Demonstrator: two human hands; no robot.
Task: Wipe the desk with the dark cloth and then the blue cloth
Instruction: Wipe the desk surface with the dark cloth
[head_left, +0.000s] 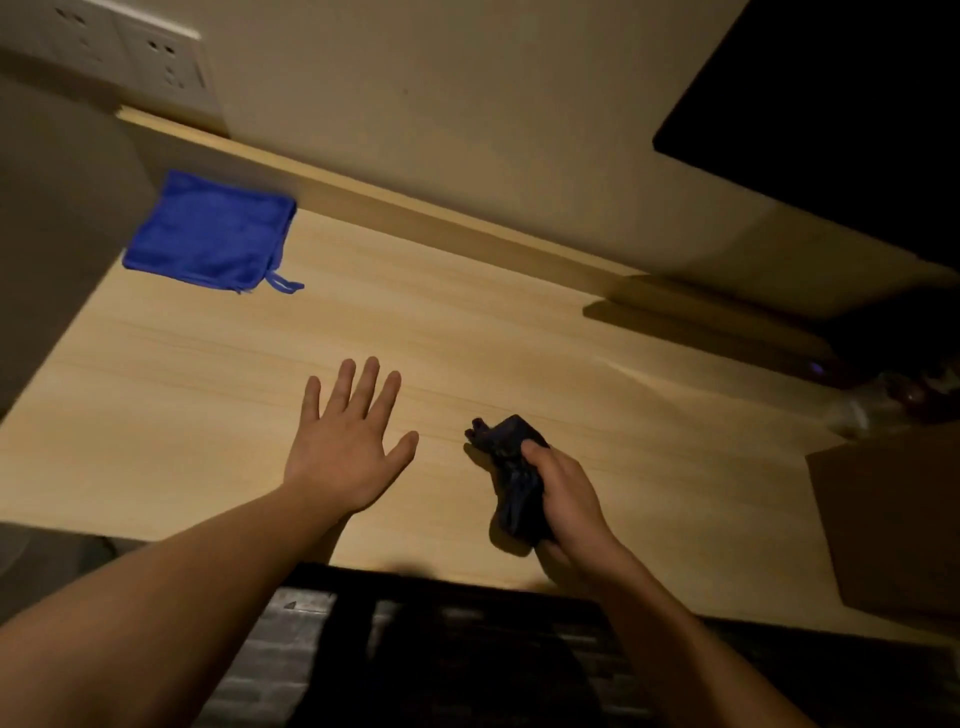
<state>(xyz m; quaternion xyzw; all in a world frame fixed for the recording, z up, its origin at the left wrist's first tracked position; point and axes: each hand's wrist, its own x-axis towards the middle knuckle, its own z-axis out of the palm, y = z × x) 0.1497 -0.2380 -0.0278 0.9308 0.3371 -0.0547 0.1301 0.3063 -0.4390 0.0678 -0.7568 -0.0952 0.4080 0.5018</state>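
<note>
The desk (498, 332) is light wood, lit dimly. A bunched dark cloth (511, 467) lies near the desk's front edge, and my right hand (569, 499) is closed around its right side and lower end. To its left my left hand (345, 441) rests flat on the desk, palm down, fingers spread, holding nothing. A folded blue cloth (208, 234) with a small hanging loop lies flat at the desk's far left corner, well away from both hands.
A brown cardboard box (898, 525) sits on the right end of the desk, with dim small objects (914, 384) behind it. A dark screen (831, 104) hangs at the upper right. Wall sockets (156, 57) are at the upper left. A dark chair (441, 665) stands below the front edge.
</note>
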